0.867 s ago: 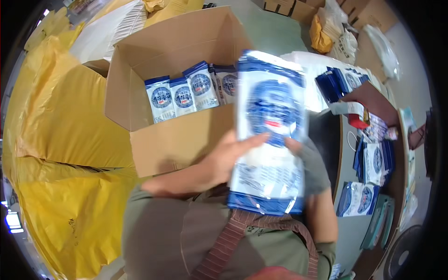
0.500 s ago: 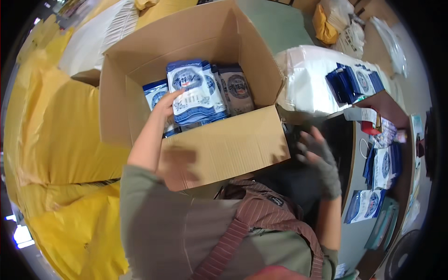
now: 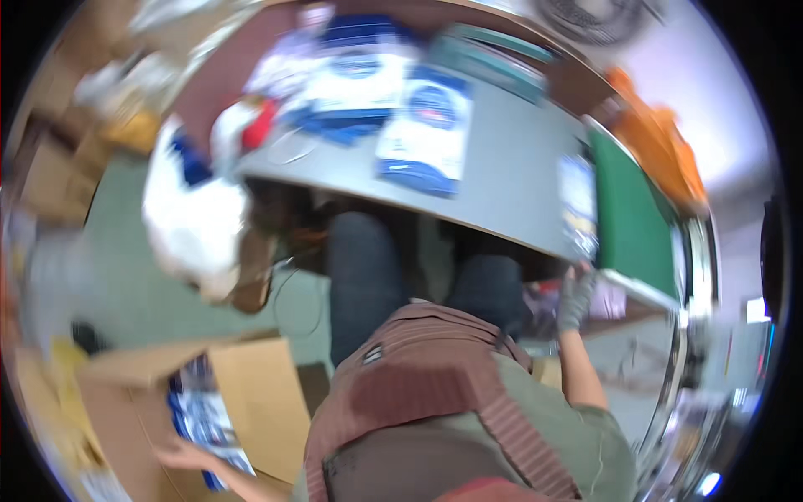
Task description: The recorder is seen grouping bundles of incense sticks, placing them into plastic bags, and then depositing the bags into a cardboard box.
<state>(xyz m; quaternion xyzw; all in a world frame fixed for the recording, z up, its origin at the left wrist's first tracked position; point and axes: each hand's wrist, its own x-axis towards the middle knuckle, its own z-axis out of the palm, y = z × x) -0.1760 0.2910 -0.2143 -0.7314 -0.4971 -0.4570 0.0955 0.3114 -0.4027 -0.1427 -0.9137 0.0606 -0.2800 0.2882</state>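
Note:
My left hand (image 3: 186, 454) is low inside an open cardboard box (image 3: 125, 418) at the lower left, beside blue-and-white pouches (image 3: 209, 422). Its fingers look stretched out, though blurred, and I see nothing held in them. At the right, my right hand (image 3: 575, 301), in a grey fingerless glove, reaches up to the front edge of a grey desk (image 3: 510, 159). Its fingertips are by the lower end of a clear-and-white packet (image 3: 578, 209); motion blur hides whether they grip anything.
More blue-and-white pouches (image 3: 427, 130) lie on the desk, near a teal file holder (image 3: 489, 63). A green board (image 3: 631, 213) stands at its right, with an orange bag (image 3: 665, 142) behind. A white sack (image 3: 196, 222) stands left of the desk. A fan (image 3: 594, 17) is at the top.
My view has swung right from the box to the desk. The box now appears at the lower left. My left hand no longer holds the pouches; my right hand has reached the desk edge.

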